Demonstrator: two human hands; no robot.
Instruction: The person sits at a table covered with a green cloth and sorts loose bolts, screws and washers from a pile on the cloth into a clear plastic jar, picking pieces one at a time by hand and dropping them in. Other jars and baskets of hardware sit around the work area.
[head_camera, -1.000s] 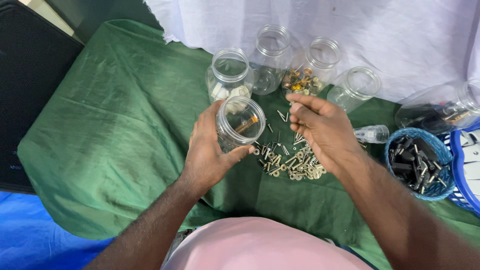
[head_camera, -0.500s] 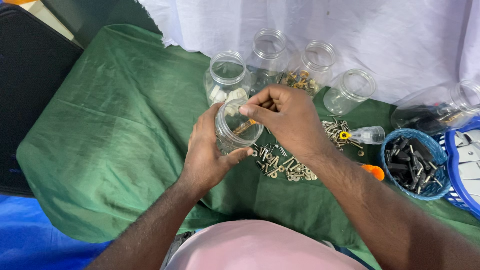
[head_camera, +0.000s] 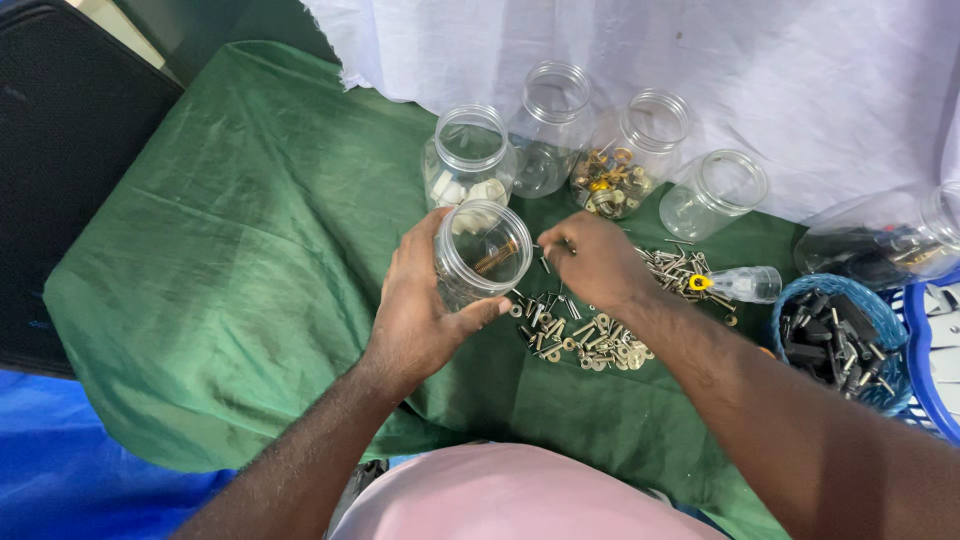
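Note:
My left hand (head_camera: 420, 312) grips a clear plastic jar (head_camera: 482, 255), tilted with its open mouth toward me and a few brass-coloured pieces inside. Just right of the jar, my right hand (head_camera: 600, 262) is down on the green cloth (head_camera: 230, 260). Its fingertips pinch a small metal screw (head_camera: 548, 246) at the far edge of a loose pile of screws and washers (head_camera: 590, 340).
Behind stand a jar of white pieces (head_camera: 468, 160), an empty jar (head_camera: 552, 120), a jar of brass parts (head_camera: 628, 165) and a tilted empty jar (head_camera: 715, 195). Silver screws (head_camera: 680, 268), a small clear bottle (head_camera: 748, 285) and a blue basket of black parts (head_camera: 835, 340) lie to the right.
My right hand has left the jar's mouth and gone down to the screw pile on the cloth. The left hand still holds the jar in about the same place.

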